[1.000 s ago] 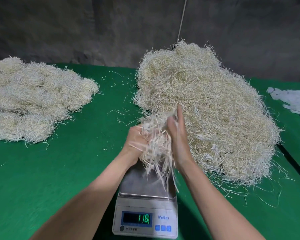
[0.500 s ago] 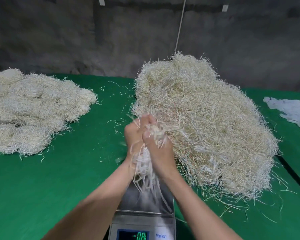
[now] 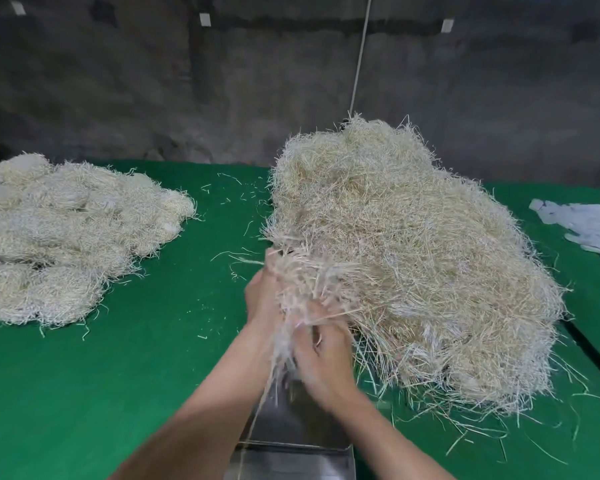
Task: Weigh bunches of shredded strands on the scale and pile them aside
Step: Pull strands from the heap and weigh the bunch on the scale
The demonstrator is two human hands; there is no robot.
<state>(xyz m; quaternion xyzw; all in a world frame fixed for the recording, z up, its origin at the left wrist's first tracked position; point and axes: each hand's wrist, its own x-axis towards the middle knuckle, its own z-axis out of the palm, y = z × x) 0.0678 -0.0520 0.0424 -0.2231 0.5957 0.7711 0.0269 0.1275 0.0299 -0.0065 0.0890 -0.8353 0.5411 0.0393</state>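
Note:
A bunch of pale shredded strands [image 3: 293,289] is held between both my hands, at the near-left edge of the big loose heap [image 3: 413,258]. My left hand [image 3: 262,299] grips the bunch from the left. My right hand [image 3: 321,355] grips it lower down, fingers curled into the strands, and looks blurred. Loose ends hang down over the steel pan of the scale [image 3: 291,427], which lies bare below my wrists; its display is out of frame. The pile of weighed bunches [image 3: 70,237] lies at the far left on the green cloth [image 3: 136,375].
A white crumpled sheet or glove [image 3: 589,226] lies at the right edge. A dark gap [image 3: 593,355] splits the green surface on the right. Stray strands litter the cloth around the heap. A concrete wall stands behind, with a thin cord [image 3: 361,57] hanging.
Both hands lifted the bunch off the scale pan and carried it up to the heap's edge. The view tilted up, so the scale's display dropped out of frame.

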